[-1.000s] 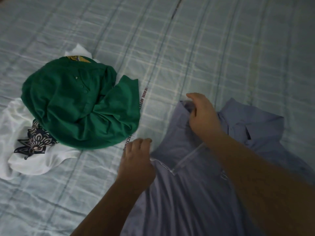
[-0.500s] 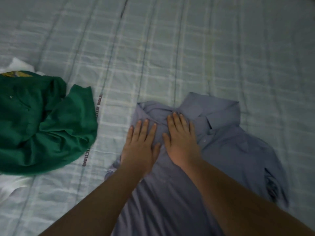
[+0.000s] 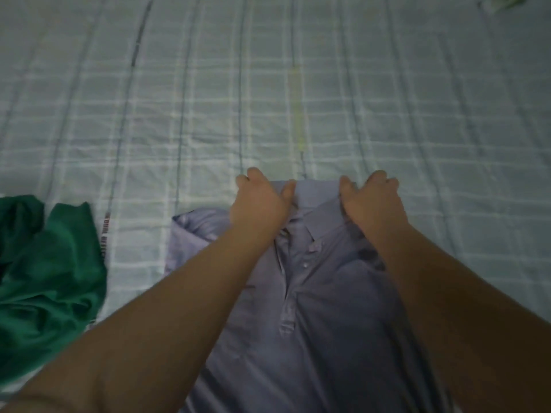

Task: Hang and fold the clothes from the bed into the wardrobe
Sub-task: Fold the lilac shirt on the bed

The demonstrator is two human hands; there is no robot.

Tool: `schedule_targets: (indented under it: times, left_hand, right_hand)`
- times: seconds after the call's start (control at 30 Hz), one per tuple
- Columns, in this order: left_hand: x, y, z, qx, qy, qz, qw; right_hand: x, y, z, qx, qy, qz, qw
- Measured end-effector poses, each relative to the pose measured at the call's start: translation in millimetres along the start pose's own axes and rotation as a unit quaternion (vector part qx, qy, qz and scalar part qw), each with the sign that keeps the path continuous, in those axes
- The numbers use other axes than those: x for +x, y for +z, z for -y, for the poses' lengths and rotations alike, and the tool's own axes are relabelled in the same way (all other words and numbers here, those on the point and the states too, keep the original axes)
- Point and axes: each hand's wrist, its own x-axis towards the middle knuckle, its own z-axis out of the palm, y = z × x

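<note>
The blue shirt, laid front-up on the bed, is gripped either side of the collar by the curled fingers of the left hand and right hand, and, judged light and limp, is best held at the shoulders.

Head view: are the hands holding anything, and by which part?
Yes, the blue shirt: the left hand and right hand each grip its top edge, one on either side of the collar.
</note>
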Motion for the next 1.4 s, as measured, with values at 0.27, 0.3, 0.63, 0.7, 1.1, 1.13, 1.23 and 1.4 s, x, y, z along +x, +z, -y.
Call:
schedule_targets:
  times: [0.27, 0.3, 0.63, 0.7, 1.1, 1.13, 1.23, 1.4]
  left_hand:
    - [33.2, -0.3, 4.6, 0.028, -0.052, 0.022, 0.998]
    - [28.9, -2.0, 7.4, -0.006, -0.045, 0.020, 0.999]
    - [-38.5, -22.3, 77.6, -0.091, 0.107, 0.084, 0.987]
    - [-45.2, -23.1, 86.7, -0.037, 0.185, 0.071, 0.979]
    - [-50.2, -35.7, 70.0, -0.183, 0.073, 0.006, 0.980]
    - [-49.1, -35.9, 69.5, -0.195, 0.062, 0.000, 0.979]
    - [-48.1, -37.6, 71.3, -0.196, 0.071, 0.016, 0.978]
    - [-55.6, -44.9, 96.1, -0.082, 0.210, 0.052, 0.973]
  right_hand:
    - [10.2, -8.7, 1.3, 0.038, -0.044, 0.101, 0.993]
    - [5.6, -9.9, -1.7, 0.062, -0.051, 0.084, 0.993]
    - [-45.6, 10.2, -19.7, 0.212, -0.019, -0.001, 0.977]
    - [-48.9, 13.8, -23.6, 0.231, -0.015, -0.015, 0.973]
    - [-39.1, 0.5, -23.2, 0.359, 0.059, 0.086, 0.928]
    - [-37.7, 0.9, -24.0, 0.354, 0.076, 0.076, 0.929]
    - [-45.5, 3.6, -20.5, 0.372, 0.124, 0.024, 0.920]
    - [-63.7, -10.1, -51.6, 0.211, -0.157, 0.017, 0.965]
